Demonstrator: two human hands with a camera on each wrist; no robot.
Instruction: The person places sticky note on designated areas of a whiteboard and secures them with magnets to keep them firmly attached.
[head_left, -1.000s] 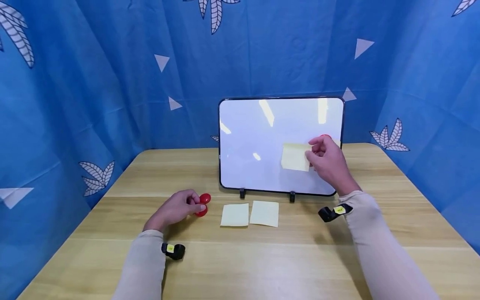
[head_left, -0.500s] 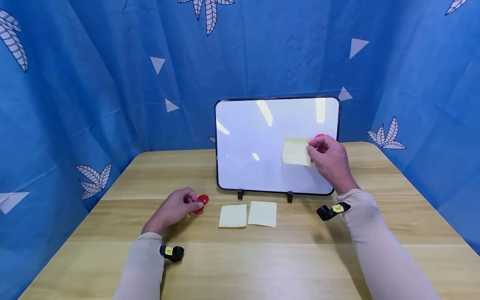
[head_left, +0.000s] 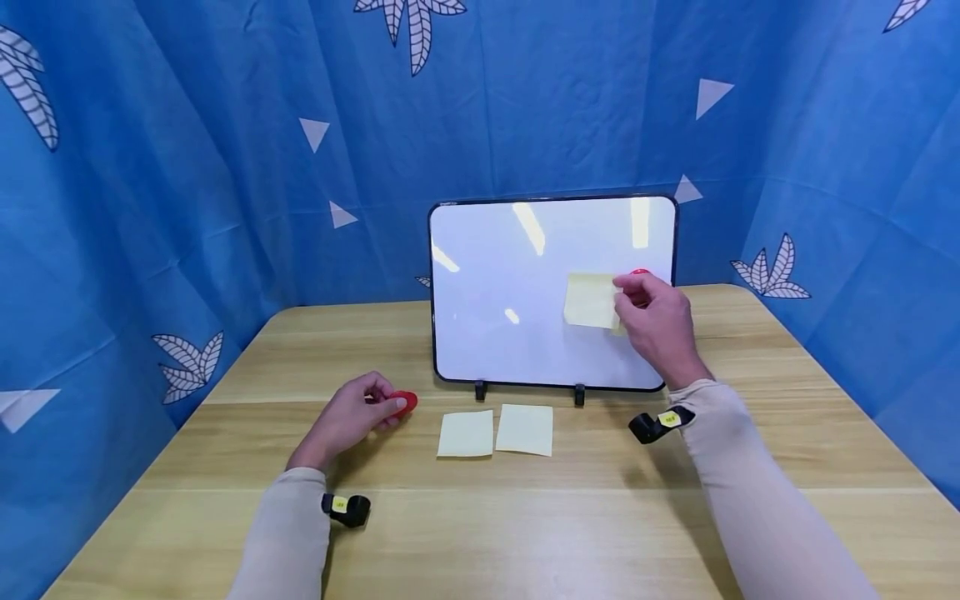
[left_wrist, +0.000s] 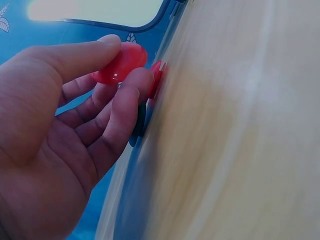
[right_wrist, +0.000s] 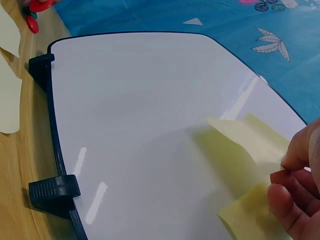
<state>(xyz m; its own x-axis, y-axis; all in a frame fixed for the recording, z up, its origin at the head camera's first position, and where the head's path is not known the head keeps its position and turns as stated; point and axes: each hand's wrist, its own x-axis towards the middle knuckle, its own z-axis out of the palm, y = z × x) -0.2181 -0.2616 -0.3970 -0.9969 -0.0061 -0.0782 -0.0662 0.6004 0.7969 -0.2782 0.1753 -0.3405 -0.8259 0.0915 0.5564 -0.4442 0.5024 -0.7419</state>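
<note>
My left hand [head_left: 352, 417] pinches a glossy red round magnet [left_wrist: 127, 60] between thumb and fingers, over the table. A second red magnet [left_wrist: 156, 80] sits on the tabletop just beyond the fingertips, with a dark green round piece [left_wrist: 140, 120] partly hidden behind a finger. My right hand [head_left: 657, 321] holds a pale yellow sticky note [head_left: 590, 300] by its right edge, in front of the whiteboard [head_left: 502, 258]. Another yellow note [right_wrist: 250, 212] lies against the board beside those fingers. Above the right knuckles shows the top of a red magnet [head_left: 640, 272].
Two pale yellow notes [head_left: 466, 433] [head_left: 525, 429] lie side by side on the wooden table [head_left: 465, 533] before the board. Black feet [head_left: 580, 395] support the whiteboard's lower edge. A blue patterned curtain [head_left: 225, 150] surrounds the table's back and sides.
My left hand has brought its red magnet up over the other one, which it now covers in the head view. The right hand has raised its sticky note slightly along the board.
</note>
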